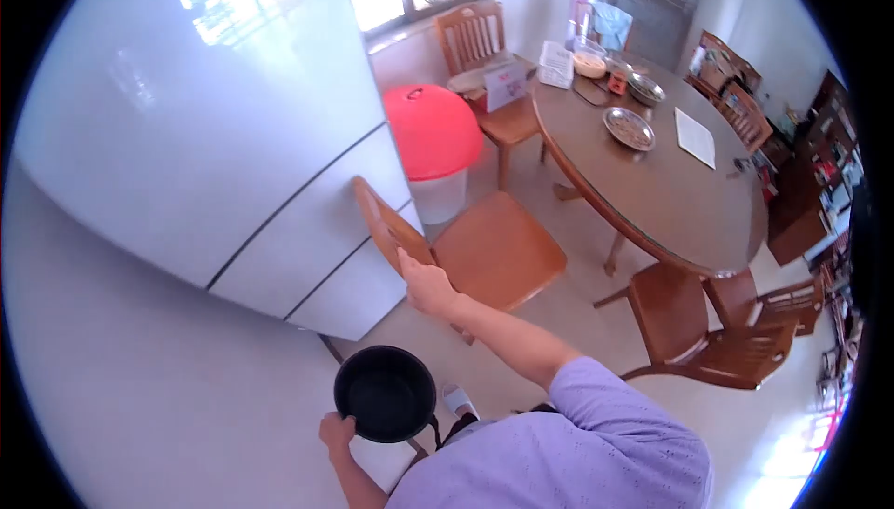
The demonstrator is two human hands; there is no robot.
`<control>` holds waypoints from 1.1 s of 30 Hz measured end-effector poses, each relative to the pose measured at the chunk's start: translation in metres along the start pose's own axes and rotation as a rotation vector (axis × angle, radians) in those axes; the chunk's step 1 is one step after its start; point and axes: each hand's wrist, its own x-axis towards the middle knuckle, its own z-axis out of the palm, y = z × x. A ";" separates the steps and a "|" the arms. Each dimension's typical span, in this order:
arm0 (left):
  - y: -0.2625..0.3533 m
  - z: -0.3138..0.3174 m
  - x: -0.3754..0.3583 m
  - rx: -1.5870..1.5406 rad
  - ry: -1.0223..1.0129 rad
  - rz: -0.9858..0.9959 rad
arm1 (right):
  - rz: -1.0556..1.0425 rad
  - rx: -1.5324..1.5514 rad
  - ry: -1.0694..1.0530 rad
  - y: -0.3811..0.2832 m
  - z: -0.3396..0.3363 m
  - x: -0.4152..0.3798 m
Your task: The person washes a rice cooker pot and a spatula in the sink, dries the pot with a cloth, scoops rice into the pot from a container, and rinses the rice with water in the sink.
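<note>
My left hand [337,430] is closed on the rim of a round, deep black pot [384,393] at the lower middle of the view. Inside, the pot looks dark, and I see nothing in it. Stretched forward, my right hand [428,287] grips the backrest of a brown wooden chair [500,246]. Part of the backrest lies behind my fingers. The chair stands close beside the white fridge [307,230], with its seat towards the table.
A glass-topped oval table [652,192] bears a metal dish [629,128], bowls and an open notebook [695,137]. A red-lidded bin [430,132] stands beside the fridge. Other wooden chairs [670,313] surround the table. A slippered foot [458,401] shows below.
</note>
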 end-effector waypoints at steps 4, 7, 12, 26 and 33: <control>0.000 0.002 0.030 0.018 0.031 0.068 | -0.016 0.013 0.046 0.012 -0.014 -0.008; 0.015 -0.007 0.031 0.029 0.062 0.096 | 0.023 0.084 -0.032 0.029 -0.064 -0.034; 0.037 -0.008 0.026 -0.034 0.058 0.114 | 0.025 0.056 -0.044 0.089 -0.156 -0.100; 0.093 0.015 0.034 -0.027 0.102 0.084 | 0.068 -0.267 -0.065 0.228 -0.242 -0.213; 0.188 -0.023 0.032 0.107 0.055 0.195 | 0.298 -0.221 0.035 0.206 -0.216 -0.194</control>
